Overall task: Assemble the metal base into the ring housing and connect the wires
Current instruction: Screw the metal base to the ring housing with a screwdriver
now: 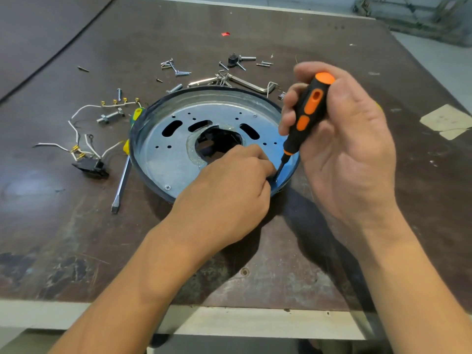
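Observation:
A round metal base [163, 152] with slots and a central hole lies inside the dark ring housing [139, 162] on the table. My right hand [342, 149] grips an orange-and-black screwdriver [307, 111], held nearly upright with its tip down at the base's near right edge. My left hand [229, 192] rests on the base with fingers curled at the tip, pinching something hidden there. White wires with brass terminals [76, 123] and a black switch block [90, 167] lie left of the housing.
A long flat screwdriver with a yellow-green handle [122, 180] lies against the housing's left side. Loose screws [173, 69], hex keys [250, 85], a bolt [109, 117] and a black knob [233, 60] are scattered behind it. The table's front edge [229, 318] is near me.

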A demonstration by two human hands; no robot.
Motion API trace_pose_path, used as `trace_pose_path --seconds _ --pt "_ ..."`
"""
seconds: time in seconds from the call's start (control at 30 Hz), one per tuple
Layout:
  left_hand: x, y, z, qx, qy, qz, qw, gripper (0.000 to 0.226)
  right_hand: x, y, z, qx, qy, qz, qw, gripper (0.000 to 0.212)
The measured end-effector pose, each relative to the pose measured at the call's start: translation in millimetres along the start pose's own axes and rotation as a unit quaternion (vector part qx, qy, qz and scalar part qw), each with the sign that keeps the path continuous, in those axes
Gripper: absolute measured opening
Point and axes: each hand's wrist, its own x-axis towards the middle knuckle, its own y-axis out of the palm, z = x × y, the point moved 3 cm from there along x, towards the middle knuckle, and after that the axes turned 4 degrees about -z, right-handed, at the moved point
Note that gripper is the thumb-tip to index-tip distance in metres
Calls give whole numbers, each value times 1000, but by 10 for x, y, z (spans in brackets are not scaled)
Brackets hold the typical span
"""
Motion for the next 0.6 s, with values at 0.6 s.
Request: trace_pose_path --seconds 0.6 --pt "-7 -2 11 -1 1 -2 1000 35 10 28 3 -77 -58 -27 995 22"
